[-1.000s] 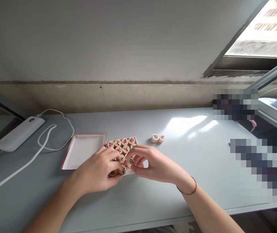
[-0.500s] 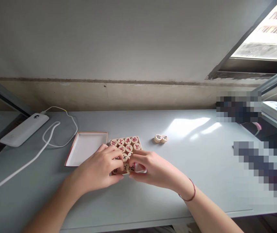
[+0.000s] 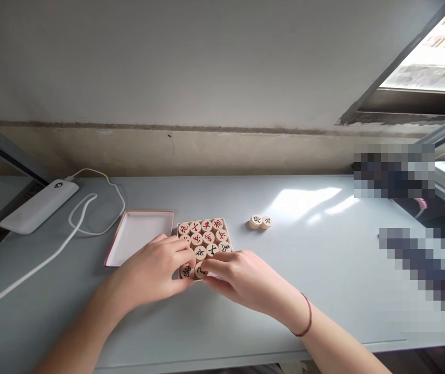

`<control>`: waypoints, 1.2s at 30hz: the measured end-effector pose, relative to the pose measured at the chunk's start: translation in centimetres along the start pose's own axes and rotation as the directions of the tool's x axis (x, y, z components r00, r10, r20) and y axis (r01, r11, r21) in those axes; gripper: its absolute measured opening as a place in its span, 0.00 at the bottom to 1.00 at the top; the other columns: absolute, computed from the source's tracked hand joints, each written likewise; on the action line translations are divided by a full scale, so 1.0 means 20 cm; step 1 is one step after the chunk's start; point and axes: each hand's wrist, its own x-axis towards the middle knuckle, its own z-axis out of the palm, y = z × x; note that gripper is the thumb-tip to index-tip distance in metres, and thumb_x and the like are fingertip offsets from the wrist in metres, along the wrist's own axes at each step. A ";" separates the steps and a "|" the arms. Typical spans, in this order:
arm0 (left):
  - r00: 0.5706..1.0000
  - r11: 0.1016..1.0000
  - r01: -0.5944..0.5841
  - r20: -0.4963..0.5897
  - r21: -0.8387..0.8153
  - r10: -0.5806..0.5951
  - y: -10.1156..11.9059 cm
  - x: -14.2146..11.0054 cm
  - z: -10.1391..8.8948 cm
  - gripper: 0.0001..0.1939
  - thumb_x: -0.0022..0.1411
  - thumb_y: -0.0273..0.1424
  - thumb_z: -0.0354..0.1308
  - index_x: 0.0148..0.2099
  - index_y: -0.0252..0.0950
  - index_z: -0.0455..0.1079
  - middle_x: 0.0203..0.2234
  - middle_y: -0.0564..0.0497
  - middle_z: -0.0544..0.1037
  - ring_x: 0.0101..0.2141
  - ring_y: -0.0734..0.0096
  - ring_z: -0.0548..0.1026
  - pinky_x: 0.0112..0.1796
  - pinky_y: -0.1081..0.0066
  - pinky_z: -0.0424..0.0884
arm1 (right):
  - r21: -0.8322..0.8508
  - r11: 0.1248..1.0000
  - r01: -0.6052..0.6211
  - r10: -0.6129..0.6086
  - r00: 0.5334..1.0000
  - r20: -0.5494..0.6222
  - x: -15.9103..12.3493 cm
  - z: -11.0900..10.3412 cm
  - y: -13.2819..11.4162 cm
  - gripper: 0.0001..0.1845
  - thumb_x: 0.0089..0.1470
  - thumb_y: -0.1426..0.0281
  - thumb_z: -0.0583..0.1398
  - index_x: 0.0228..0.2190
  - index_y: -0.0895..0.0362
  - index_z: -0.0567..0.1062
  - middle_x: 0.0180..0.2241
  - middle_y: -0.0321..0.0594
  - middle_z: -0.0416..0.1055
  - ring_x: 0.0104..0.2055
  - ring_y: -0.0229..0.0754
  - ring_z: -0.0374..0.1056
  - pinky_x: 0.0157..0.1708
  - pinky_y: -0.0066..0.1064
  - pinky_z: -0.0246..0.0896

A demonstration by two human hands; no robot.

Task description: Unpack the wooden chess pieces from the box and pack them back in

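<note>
In the head view, a shallow box (image 3: 227, 229) holds rows of round wooden Chinese chess pieces (image 3: 208, 237). Red characters mark the far rows, black ones the nearer rows. My left hand (image 3: 158, 267) curls over the box's left side, fingertips by a black-marked piece and thumb at the near-left corner; part of the box is hidden beneath it. The thumb and fingers of my right hand (image 3: 245, 275) close on a black-marked chess piece (image 3: 200, 269) in the near row. This hand covers the near-right corner. Outside the box, to the right, are a few more pieces (image 3: 256, 221).
Left of the box lies its open lid (image 3: 140, 231), white inside. A white power bank (image 3: 41, 206) with a looping white cable (image 3: 56, 253) is farther left. Metal posts rise at both sides, and a wall (image 3: 206, 153) backs the grey desk (image 3: 323, 275). Blurred items lie right.
My right hand has shifted slightly, and its piece now sits farther left in the near row. More black-marked pieces show between my hands. My left hand has drawn back slightly left.
</note>
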 end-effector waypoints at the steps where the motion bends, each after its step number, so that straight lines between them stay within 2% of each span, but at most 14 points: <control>1: 1.000 1.000 -0.004 -0.004 0.005 0.004 0.00 0.00 0.00 0.05 0.54 0.25 0.60 0.30 0.40 0.69 0.28 0.59 0.73 0.31 0.72 0.71 0.35 0.72 0.63 | 0.023 1.000 0.007 -0.007 1.000 -0.001 0.00 -0.01 0.00 0.07 0.60 0.70 0.56 0.36 0.53 0.74 0.28 0.35 0.73 0.24 0.35 0.64 0.22 0.28 0.46; 3: 0.999 1.000 -0.020 -0.026 0.017 0.020 0.00 0.01 0.00 0.04 0.54 0.26 0.60 0.31 0.40 0.69 0.28 0.58 0.73 0.32 0.72 0.71 0.35 0.72 0.63 | 0.072 0.997 -0.005 0.008 0.999 -0.037 -0.01 -0.03 0.04 0.07 0.60 0.69 0.56 0.37 0.52 0.75 0.28 0.36 0.73 0.25 0.35 0.66 0.23 0.27 0.51; 5: 0.996 0.998 -0.045 -0.074 0.034 0.048 0.00 0.01 0.00 0.02 0.56 0.29 0.61 0.32 0.40 0.69 0.29 0.57 0.73 0.33 0.71 0.71 0.35 0.71 0.64 | 0.078 0.993 -0.086 0.096 0.986 -0.134 -0.03 -0.07 0.10 0.10 0.60 0.69 0.54 0.39 0.52 0.75 0.32 0.38 0.74 0.27 0.36 0.67 0.26 0.28 0.56; 7: 0.989 0.996 -0.069 -0.130 0.061 0.076 0.01 0.02 0.02 0.03 0.57 0.32 0.60 0.34 0.40 0.70 0.31 0.54 0.73 0.36 0.68 0.71 0.38 0.69 0.65 | 0.020 0.969 -0.245 0.242 0.941 -0.236 -0.05 -0.11 0.17 0.13 0.59 0.70 0.52 0.43 0.52 0.73 0.42 0.43 0.72 0.27 0.36 0.68 0.27 0.30 0.61; 9: 0.979 0.991 -0.091 -0.172 0.096 0.107 0.01 0.03 0.05 0.06 0.57 0.34 0.61 0.38 0.40 0.71 0.36 0.51 0.74 0.42 0.63 0.70 0.43 0.64 0.64 | -0.055 0.907 -0.417 0.387 0.878 -0.282 -0.06 -0.13 0.25 0.17 0.57 0.70 0.53 0.47 0.53 0.70 0.51 0.47 0.66 0.26 0.36 0.69 0.27 0.32 0.63; 12: 0.975 0.983 -0.115 -0.172 0.143 0.139 0.03 0.05 0.11 0.12 0.55 0.37 0.63 0.42 0.41 0.71 0.43 0.48 0.72 0.48 0.57 0.67 0.47 0.58 0.63 | -0.105 0.822 -0.559 0.527 0.818 -0.231 -0.07 -0.12 0.33 0.20 0.54 0.73 0.54 0.49 0.54 0.68 0.51 0.48 0.66 0.30 0.39 0.71 0.25 0.31 0.62; 16: 0.984 0.978 -0.115 -0.116 0.177 0.136 0.05 0.06 0.16 0.09 0.54 0.36 0.65 0.37 0.41 0.71 0.49 0.49 0.70 0.50 0.54 0.65 0.50 0.55 0.61 | -0.126 0.786 -0.605 0.588 0.795 -0.150 -0.06 -0.09 0.37 0.16 0.56 0.76 0.50 0.44 0.55 0.71 0.43 0.44 0.71 0.33 0.40 0.71 0.26 0.29 0.59; 21: 0.982 0.970 -0.118 -0.118 0.213 0.145 0.04 0.06 0.18 0.06 0.56 0.32 0.63 0.37 0.41 0.71 0.51 0.49 0.69 0.51 0.54 0.64 0.49 0.54 0.61 | -0.090 0.800 -0.594 0.569 0.797 -0.201 -0.05 -0.10 0.37 0.15 0.58 0.74 0.50 0.41 0.55 0.73 0.40 0.43 0.72 0.30 0.40 0.69 0.25 0.29 0.58; 24: 0.981 0.979 -0.104 -0.141 0.177 0.130 0.04 0.06 0.17 0.07 0.55 0.34 0.64 0.36 0.40 0.70 0.52 0.47 0.67 0.52 0.52 0.64 0.49 0.52 0.62 | 0.057 0.864 -0.501 0.497 0.827 -0.262 -0.04 -0.11 0.32 0.12 0.58 0.69 0.52 0.42 0.54 0.72 0.38 0.40 0.73 0.25 0.36 0.66 0.26 0.29 0.59; 26: 0.967 0.991 -0.067 -0.236 0.112 0.092 0.05 0.06 0.17 0.14 0.54 0.38 0.64 0.42 0.40 0.69 0.54 0.44 0.65 0.53 0.50 0.63 0.49 0.51 0.63 | 0.218 0.887 -0.408 0.456 0.848 -0.269 -0.03 -0.12 0.25 0.11 0.58 0.65 0.54 0.41 0.53 0.72 0.36 0.38 0.74 0.20 0.32 0.62 0.24 0.28 0.57; 28: 0.928 0.999 -0.022 -0.372 0.033 0.032 0.06 0.07 0.17 0.22 0.57 0.40 0.62 0.52 0.40 0.64 0.54 0.42 0.64 0.52 0.52 0.64 0.48 0.53 0.66 | 0.399 0.862 -0.312 0.420 0.880 -0.221 -0.01 -0.11 0.17 0.12 0.58 0.61 0.55 0.40 0.53 0.71 0.35 0.37 0.74 0.17 0.29 0.57 0.19 0.26 0.53; 30: 0.884 1.000 -0.007 -0.467 -0.024 -0.005 0.06 0.08 0.17 0.23 0.62 0.39 0.57 0.57 0.41 0.59 0.51 0.43 0.67 0.50 0.58 0.68 0.47 0.58 0.69 | 0.537 0.810 -0.236 0.371 0.915 -0.157 0.00 -0.10 0.11 0.14 0.57 0.59 0.56 0.40 0.54 0.71 0.34 0.37 0.74 0.17 0.29 0.54 0.16 0.25 0.49; 33: 0.867 0.997 -0.051 -0.498 -0.049 0.020 0.06 0.09 0.18 0.16 0.66 0.36 0.53 0.55 0.42 0.62 0.46 0.47 0.71 0.48 0.63 0.71 0.46 0.63 0.71 | 0.629 0.755 -0.184 0.328 0.937 -0.119 0.01 -0.07 0.07 0.14 0.58 0.59 0.56 0.40 0.55 0.72 0.31 0.38 0.73 0.18 0.29 0.53 0.17 0.24 0.49; 36: 0.865 0.994 -0.092 -0.499 -0.052 0.054 0.06 0.10 0.18 0.13 0.66 0.32 0.53 0.52 0.41 0.64 0.44 0.48 0.73 0.47 0.64 0.72 0.47 0.64 0.71 | 0.688 0.711 -0.142 0.295 0.949 -0.109 0.02 -0.05 0.09 0.16 0.56 0.57 0.58 0.38 0.56 0.72 0.33 0.39 0.73 0.21 0.30 0.57 0.19 0.25 0.53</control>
